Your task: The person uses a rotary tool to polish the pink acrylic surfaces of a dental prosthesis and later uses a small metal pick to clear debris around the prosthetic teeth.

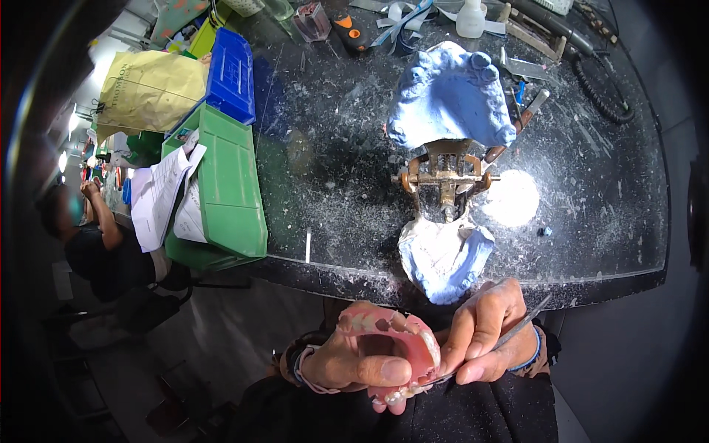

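Note:
My left hand is closed around a pink denture with whitish teeth, its thumb across the inner side and fingertips showing beneath. A thin metal carving tool is pinched in my right hand. The tool's thin end reaches the lower edge of the denture, beside my left thumb; the exact contact is too small to make out. Just beyond my hands, at the bench's front edge, lies an opened brass-coloured articulator. It carries a blue upper plaster cast at the far end and a blue-and-white lower cast at the near end.
A green bin with papers stands left on the dusty black bench, before a blue bin. An orange-and-black tool, a white bottle and a coiled cord lie behind. Another person sits far left.

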### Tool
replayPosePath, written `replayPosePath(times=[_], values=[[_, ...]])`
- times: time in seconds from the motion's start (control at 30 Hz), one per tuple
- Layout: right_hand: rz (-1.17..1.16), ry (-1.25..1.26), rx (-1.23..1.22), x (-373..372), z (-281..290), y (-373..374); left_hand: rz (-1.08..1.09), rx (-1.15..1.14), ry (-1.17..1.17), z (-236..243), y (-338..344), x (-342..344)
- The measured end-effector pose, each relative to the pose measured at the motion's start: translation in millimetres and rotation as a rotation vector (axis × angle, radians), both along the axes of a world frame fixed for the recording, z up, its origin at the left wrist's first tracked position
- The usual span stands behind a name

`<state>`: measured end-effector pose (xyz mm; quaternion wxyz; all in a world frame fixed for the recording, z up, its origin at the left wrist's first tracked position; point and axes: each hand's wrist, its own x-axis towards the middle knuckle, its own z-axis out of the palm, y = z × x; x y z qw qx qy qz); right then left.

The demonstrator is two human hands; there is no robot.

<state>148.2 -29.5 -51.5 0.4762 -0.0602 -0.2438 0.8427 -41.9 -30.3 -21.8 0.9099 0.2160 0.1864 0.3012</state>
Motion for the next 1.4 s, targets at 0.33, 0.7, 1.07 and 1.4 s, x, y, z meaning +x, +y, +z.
replayPosePath(times=[0.33,0.7,1.07,1.4], values=[[-0.354,-0.275,0.315,17.2,-0.4,2.3,0.706,0.401,0.087,-16.3,-7.4,12.5],[-0.647,-0.636,0.401,-18.3,32.5,5.6,0.619,0.633,0.258,-18.3,-13.5,-1.8],[-0.552,-0.815,0.687,-6.0,33.8,19.8,0.640,1.050,0.423,-22.9,-1.2,-1.9],[-0.590,-0.562,0.614,-4.5,18.5,12.5,0.771,0.688,0.267,-20.2,-11.1,15.0]])
